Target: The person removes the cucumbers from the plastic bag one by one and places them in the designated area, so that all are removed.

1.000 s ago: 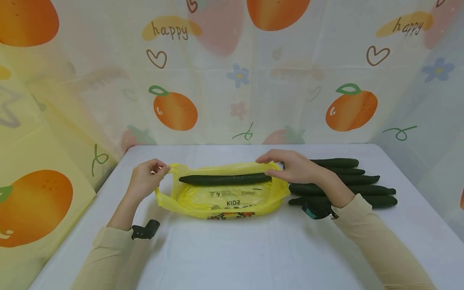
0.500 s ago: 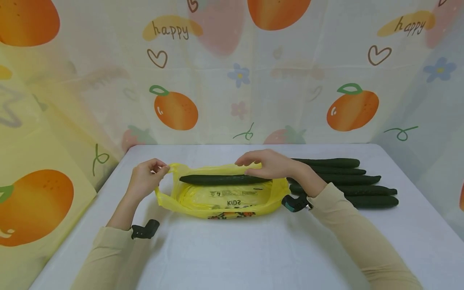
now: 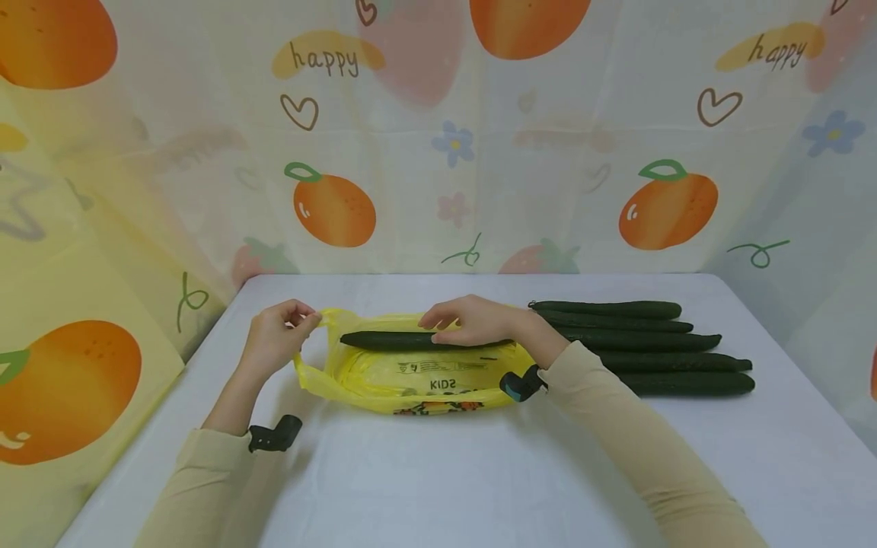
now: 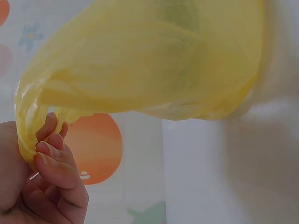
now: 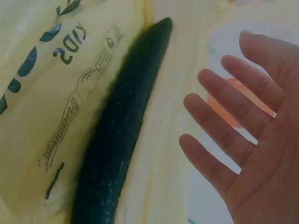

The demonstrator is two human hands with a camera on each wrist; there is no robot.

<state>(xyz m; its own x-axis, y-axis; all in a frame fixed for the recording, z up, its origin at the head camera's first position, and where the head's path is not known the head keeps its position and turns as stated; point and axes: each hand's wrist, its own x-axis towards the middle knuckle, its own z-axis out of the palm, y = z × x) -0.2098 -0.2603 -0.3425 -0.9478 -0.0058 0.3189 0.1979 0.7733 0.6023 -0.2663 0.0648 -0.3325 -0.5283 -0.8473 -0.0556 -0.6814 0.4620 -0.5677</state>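
Note:
A yellow plastic bag (image 3: 384, 399) lies on its side at the table's middle, its mouth spread toward the person. One dark green cucumber (image 3: 384, 340) lies lengthwise inside it. My left hand (image 3: 274, 339) pinches the bag's handle at the left end; the left wrist view shows the gathered yellow film (image 4: 28, 126) between thumb and fingers. Over the cucumber hovers my right hand (image 3: 473, 320), holding nothing. In the right wrist view its fingers (image 5: 233, 102) are spread and apart from the cucumber (image 5: 121, 126).
Several more cucumbers (image 3: 637, 340) lie side by side on the white table (image 3: 411, 487), right of the bag. A patterned curtain (image 3: 411, 152) with oranges and hearts hangs behind the table and along both sides.
My right hand has moved left from the bag's right end to above the cucumber's middle and come lower. The left hand, bag and cucumber keep their places.

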